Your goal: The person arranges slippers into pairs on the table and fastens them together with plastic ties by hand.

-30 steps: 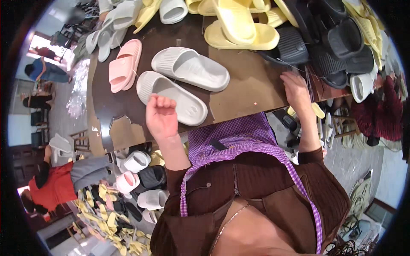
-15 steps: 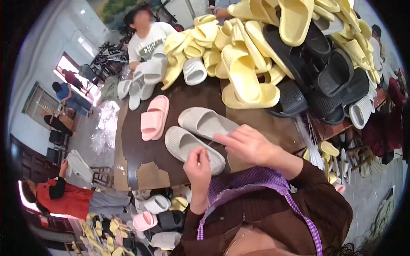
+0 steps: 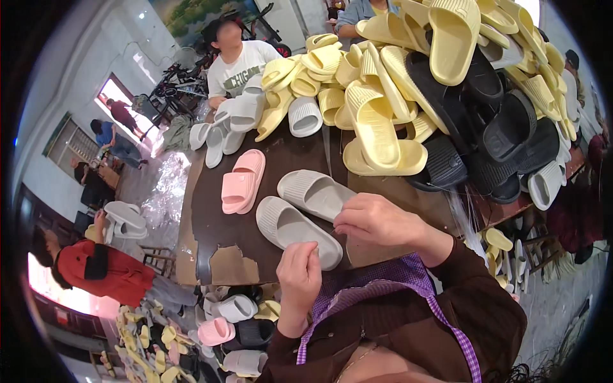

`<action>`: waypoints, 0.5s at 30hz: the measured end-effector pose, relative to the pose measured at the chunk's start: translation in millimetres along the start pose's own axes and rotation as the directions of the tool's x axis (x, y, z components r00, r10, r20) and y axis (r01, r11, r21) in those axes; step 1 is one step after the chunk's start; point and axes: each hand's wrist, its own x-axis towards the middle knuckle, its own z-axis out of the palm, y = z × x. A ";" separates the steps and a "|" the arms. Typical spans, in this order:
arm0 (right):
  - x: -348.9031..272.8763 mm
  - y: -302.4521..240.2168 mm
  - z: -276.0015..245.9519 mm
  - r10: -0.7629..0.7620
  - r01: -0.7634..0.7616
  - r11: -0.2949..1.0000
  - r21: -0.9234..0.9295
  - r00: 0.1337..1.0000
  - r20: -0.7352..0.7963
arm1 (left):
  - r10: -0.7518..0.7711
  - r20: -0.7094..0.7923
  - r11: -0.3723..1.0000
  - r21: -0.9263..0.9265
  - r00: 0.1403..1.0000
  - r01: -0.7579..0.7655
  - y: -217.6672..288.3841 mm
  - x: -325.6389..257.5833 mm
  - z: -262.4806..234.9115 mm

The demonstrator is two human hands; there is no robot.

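A pair of light grey slippers lies in front of me on the brown-topped table (image 3: 204, 210). The nearer slipper (image 3: 278, 220) points away to the left, and the farther slipper (image 3: 310, 188) rests beside it. My left hand (image 3: 300, 274) is closed in a pinch near the nearer slipper's heel. Over the heel end of the farther slipper is my right hand (image 3: 377, 220), its fingers curled together. Whatever either hand pinches is too small or hidden to make out. Left of the grey pair sit pink slippers (image 3: 242, 185), stacked together.
Yellow slippers (image 3: 377, 127) and black slippers (image 3: 511, 127) pile up at the far right. Pale grey slippers (image 3: 246, 112) stand at the back left, before a seated person (image 3: 239, 67). Someone in red (image 3: 105, 271) holds white slippers at left. More slippers (image 3: 236, 309) lie below the table edge.
My hands have drawn slightly apart, and the right fingers have curled in. The view has shifted a little, while the slippers on the table keep their places. The person in red has turned.
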 end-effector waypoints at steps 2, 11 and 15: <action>-9.5 3.6 -0.3 0.020 -0.020 1.000 0.003 1.000 0.009 | -0.003 0.049 1.000 -0.011 0.999 0.004 1.3 -6.9 5.7; -36.1 24.2 -1.7 0.164 -0.173 0.985 0.027 0.966 0.200 | 0.031 0.198 0.998 -0.051 0.980 -0.021 -11.6 -26.7 39.1; -28.9 32.2 -3.0 0.210 -0.222 0.975 0.008 0.931 0.299 | 0.034 0.211 0.999 -0.021 0.977 -0.031 -11.0 -19.9 35.4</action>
